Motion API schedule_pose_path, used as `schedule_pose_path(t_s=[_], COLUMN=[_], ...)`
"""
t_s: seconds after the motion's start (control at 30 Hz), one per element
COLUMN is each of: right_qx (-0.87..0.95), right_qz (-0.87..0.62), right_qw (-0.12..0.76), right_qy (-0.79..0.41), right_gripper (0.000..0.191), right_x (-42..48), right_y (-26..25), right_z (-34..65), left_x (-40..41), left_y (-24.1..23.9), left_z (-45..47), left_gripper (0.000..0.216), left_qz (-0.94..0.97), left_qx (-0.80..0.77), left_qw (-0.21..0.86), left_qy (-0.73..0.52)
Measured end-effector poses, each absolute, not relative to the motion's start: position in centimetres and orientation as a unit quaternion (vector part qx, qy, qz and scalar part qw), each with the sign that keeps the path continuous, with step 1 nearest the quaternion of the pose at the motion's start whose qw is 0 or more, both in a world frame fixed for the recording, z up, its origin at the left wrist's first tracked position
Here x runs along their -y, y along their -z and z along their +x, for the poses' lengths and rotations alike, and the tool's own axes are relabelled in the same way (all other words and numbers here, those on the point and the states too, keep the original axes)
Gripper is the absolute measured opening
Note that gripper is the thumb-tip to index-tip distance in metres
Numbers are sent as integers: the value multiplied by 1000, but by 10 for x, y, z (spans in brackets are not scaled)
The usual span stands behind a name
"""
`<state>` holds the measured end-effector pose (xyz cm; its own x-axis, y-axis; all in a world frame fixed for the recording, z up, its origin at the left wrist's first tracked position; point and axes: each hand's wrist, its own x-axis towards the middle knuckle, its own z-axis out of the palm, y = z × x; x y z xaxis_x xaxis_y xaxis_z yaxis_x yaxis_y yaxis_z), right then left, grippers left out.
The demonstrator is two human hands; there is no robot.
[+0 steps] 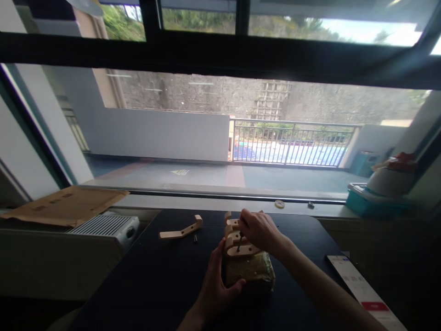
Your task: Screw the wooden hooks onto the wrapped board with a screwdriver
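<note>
A stack of light wooden hook-shaped pieces rests on top of a yellowish-green block on the dark table. My left hand wraps the block's near left side and steadies it. My right hand is pinched on a small dark screw or tool standing upright in the top wooden piece. A single loose wooden hook piece lies to the left, with a small dark screw beside it.
A phone with a lit screen lies at the table's right edge. A white heater with cardboard on it stands left. On the window sill are a teal tray, a tape roll and a small dark item.
</note>
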<state>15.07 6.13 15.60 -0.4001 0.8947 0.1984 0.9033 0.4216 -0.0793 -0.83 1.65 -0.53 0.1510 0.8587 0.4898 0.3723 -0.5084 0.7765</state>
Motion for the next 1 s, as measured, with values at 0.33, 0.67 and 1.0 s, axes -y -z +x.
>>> schedule_pose_path(t_s=[0.33,0.67,1.0], right_qx=[859,840,870], right_qz=[-501,-517,-477], right_qw=[105,154,121], right_qy=[4,-52,14], right_gripper=[23,20,23], right_x=[-67,-62,-63], right_y=[-171,-156,-171], right_z=[159,151,149], left_x=[-16,-17,-17], left_y=[4,7,5], left_z=[-8,-9,-9], left_gripper=[96,94,93], left_qz=[719,714,721], left_qx=[-442,-443,-442], left_qw=[252,269,254], left_qy=[-473,-472,-469])
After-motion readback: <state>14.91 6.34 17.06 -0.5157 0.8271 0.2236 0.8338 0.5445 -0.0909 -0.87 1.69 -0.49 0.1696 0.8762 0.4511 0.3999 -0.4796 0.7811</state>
